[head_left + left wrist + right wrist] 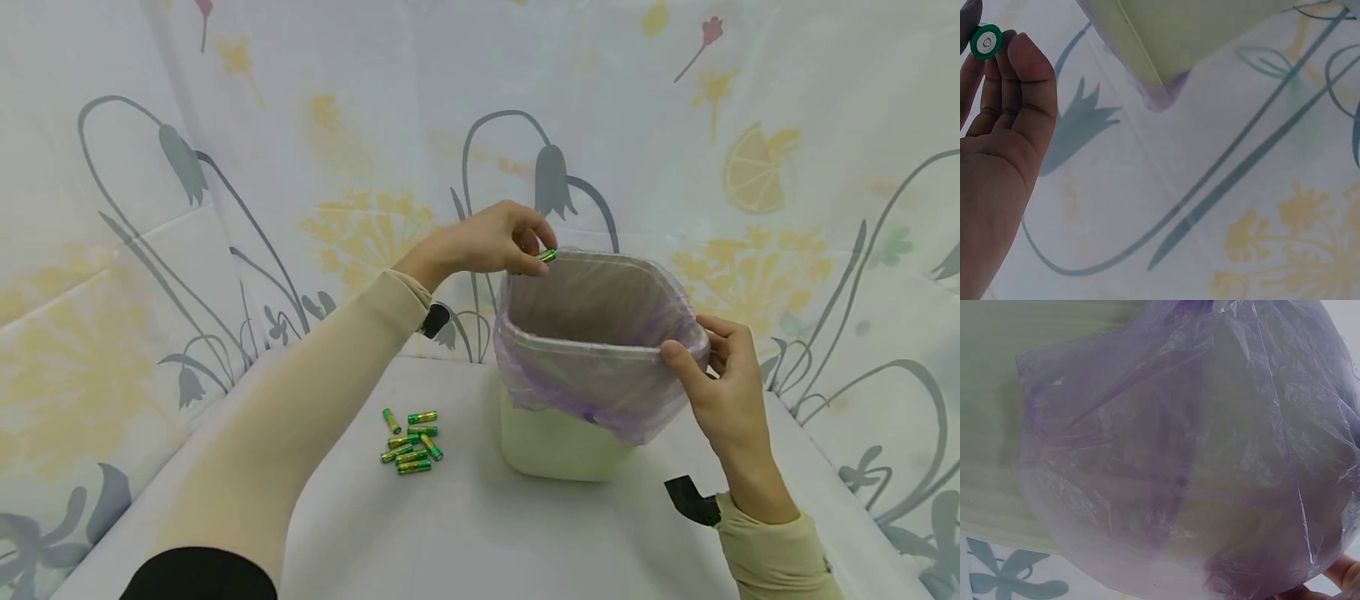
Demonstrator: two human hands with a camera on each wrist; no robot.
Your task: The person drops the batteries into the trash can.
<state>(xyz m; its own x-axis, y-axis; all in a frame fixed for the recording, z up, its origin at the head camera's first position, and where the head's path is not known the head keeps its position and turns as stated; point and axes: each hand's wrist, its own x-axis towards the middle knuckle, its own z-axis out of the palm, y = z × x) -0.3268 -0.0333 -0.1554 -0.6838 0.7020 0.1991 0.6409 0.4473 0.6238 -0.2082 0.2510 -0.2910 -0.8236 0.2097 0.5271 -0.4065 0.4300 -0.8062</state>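
Sleeves: beige, the left one (330, 400) reaching in from the near left of the bin, the right one (772, 542) nearest at its right, each with a black piece at the cuff.
Table: white-covered (465, 533), beneath the bin and reaching out in front of it.
Loose batteries: a small cluster (412, 457) to the near left of the bin, green and gold, lying at mixed angles, some touching.
Right hand: at the bin's right corner (723, 392), gripping the liner-covered rim, thumb laid over the edge (the other fingers are partly hidden).
Bin: pale green (562, 450), upright, its mouth open.
Liner: translucent purple plastic (600, 379), lining the bin, folded over its rim and hanging loosely outside.
Left hand: at the bin's far left corner (498, 237), fingers curled, nearly closed in a pinch on one battery.
Held battery: green (548, 255), close by the bin's far left rim; whether it touches the liner, I cannot tell.
Backdrop: white cloth (420, 100) behind the bin, printed with grey and yellow flowers.
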